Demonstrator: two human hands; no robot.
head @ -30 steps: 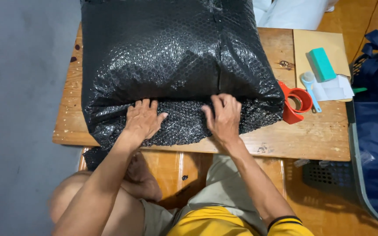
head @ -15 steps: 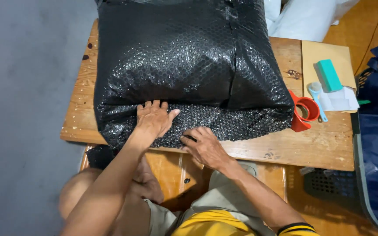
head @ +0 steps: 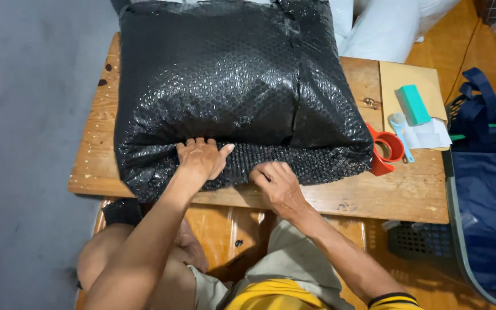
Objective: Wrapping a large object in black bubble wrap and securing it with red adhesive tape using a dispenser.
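**Two hands on a black bubble-wrap bundle**

A big bundle (head: 225,86) in black bubble wrap fills the upper middle of the frame, covering most of the wooden tabletop (head: 397,195). The left hand (head: 201,158) lies flat and open on its near flap, fingers spread. The right hand (head: 276,183), just beside it at lower centre, curls loosely at the flap's edge, gripping nothing clearly. A red tape dispenser (head: 384,150) touches the bundle's right side.

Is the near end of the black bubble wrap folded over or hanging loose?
Folded: both hands press the black bubble wrap flap against the bundle's near side.
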